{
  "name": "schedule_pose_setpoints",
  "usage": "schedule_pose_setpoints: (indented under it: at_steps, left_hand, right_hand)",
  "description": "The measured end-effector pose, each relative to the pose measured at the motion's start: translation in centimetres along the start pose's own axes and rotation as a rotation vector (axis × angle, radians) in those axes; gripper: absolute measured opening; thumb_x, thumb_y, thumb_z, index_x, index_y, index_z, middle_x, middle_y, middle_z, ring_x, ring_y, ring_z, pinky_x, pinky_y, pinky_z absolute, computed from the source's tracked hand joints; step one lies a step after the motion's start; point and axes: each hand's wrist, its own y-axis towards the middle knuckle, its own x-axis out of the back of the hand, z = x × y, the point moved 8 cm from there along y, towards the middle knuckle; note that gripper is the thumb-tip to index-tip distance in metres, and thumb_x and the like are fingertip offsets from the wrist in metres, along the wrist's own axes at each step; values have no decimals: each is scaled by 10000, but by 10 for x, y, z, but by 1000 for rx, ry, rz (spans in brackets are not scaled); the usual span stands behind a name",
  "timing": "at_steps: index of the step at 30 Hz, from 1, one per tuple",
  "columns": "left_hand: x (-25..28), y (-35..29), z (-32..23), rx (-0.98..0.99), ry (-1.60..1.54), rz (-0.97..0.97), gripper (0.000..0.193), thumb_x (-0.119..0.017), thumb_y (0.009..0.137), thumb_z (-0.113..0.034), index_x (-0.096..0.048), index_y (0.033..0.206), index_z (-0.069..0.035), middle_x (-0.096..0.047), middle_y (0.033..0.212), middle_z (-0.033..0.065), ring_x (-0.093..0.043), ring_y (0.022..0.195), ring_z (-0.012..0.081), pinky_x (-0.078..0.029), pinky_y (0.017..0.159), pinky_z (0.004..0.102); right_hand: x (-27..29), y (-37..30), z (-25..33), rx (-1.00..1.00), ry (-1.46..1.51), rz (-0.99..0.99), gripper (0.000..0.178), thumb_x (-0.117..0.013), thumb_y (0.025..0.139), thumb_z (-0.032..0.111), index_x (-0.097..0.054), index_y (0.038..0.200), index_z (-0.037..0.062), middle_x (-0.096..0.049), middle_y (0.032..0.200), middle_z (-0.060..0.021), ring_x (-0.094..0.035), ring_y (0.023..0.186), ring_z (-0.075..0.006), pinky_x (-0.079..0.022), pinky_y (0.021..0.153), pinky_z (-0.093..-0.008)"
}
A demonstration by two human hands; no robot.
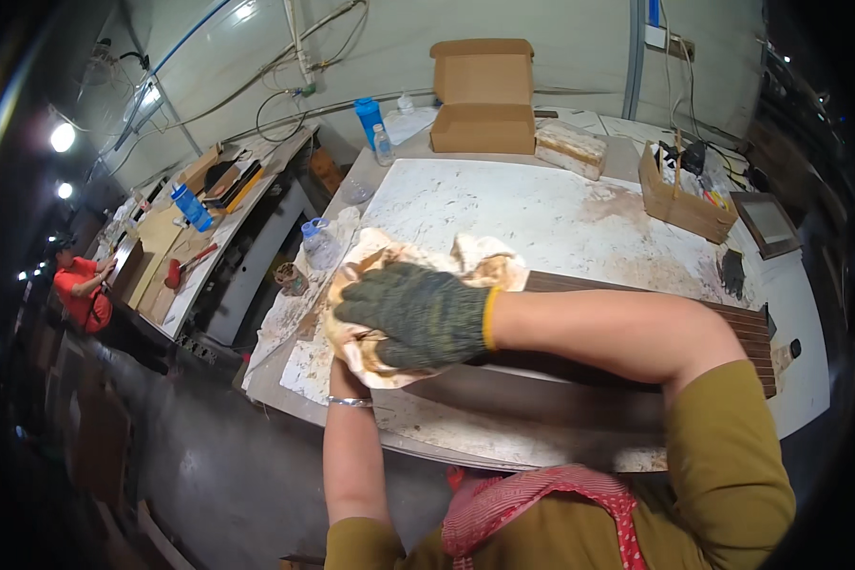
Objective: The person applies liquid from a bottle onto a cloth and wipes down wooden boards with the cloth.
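Note:
My right hand [413,313], in a dark green knitted glove with a yellow cuff, reaches across to the left. Its fingers lie spread over a stained, crumpled white cloth [489,261]. From below comes my left forearm [353,446] with a silver bracelet at the wrist; the cloth and the glove hide that hand and its fingers. Under my right arm lies a dark brown slatted wooden panel [752,347], partly covered by the arm. Its near part is blurred and shadowed along the table's front edge.
The paint-stained white table [446,195] holds an opened cardboard box [483,128], a stained block [572,149], a cardboard tray of tools [684,204] and a frame [768,225]. Bottles, including a blue one [369,122], stand back left. A person in red [81,290] works at another bench.

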Motion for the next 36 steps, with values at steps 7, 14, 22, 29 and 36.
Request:
schedule_pose_setpoints:
  at_steps: [7, 14, 22, 29, 36]
  left_hand:
    - [-49, -50, -31, -63, 96, -390, 463, -477, 956, -404, -549, 1208, -22, -619, 1108, 72, -591, 980, 180, -489, 853, 294]
    - [12, 19, 9, 54, -77, 47, 436, -464, 961, -383, -540, 1219, -41, -601, 1143, 65, -586, 997, 170, -489, 853, 298]
    - [11, -5, -3, -56, 63, -82, 404, -439, 971, -351, -522, 1238, -60, -581, 1164, 54, -566, 1038, 168, -473, 879, 290]
    - [-16, -3, -1, 77, -18, -114, 397, -418, 984, -349, -511, 1255, -75, -578, 1147, 23, -544, 1035, 124, -451, 888, 276]
    - [36, 21, 13, -177, -73, -4, 447, -439, 967, -353, -438, 1306, -62, -539, 1221, 85, -536, 1103, 212, -456, 960, 360]
  right_hand:
    - [76, -136, 0, -270, 152, 234, 567, -496, 870, 381, -430, 1336, 65, -451, 1330, -188, -386, 1285, -351, -260, 1096, -446]
    - [12, -6, -11, -81, -90, 64, 556, -504, 857, 322, -456, 1302, -9, -477, 1319, -207, -434, 1246, -358, -276, 1079, -440]
    - [60, -97, -25, -460, -166, 81, 563, -612, 722, 143, -483, 1250, -1, -507, 1244, -235, -518, 1141, -364, -393, 1003, -432]
    - [83, -182, -52, -952, 161, 83, 502, -553, 807, 182, -469, 1274, 20, -519, 1245, -203, -522, 1131, -350, -408, 980, -410]
    - [-22, 42, -81, -505, -93, 46, 639, -581, 816, 390, -423, 1302, 7, -492, 1264, -251, -549, 1084, -366, -435, 924, -432]
